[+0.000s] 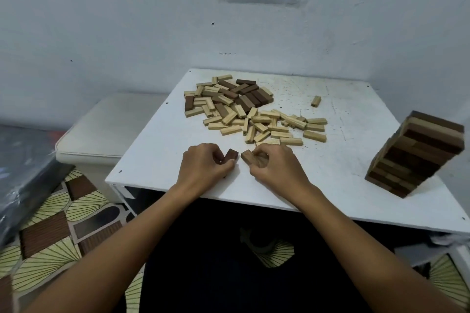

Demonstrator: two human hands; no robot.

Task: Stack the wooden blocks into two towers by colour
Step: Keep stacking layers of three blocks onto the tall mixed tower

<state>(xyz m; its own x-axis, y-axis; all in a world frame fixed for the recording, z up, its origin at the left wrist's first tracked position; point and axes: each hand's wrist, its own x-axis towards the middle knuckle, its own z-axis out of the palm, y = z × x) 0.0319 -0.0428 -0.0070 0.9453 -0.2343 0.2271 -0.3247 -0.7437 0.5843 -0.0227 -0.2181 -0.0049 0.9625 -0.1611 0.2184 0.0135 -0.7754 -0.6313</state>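
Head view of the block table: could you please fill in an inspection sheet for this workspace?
Surface: white table, speckled and scuffed.
Job's things: dark tower at the right edge; mixed loose pile at the back; one pale block lying apart.
Clutter: nothing seen.
Hands: left hand grips a dark block; right hand grips a brown block.
Cables: nothing seen.
Surroundings: white wall, cream seat on the left, patterned floor.
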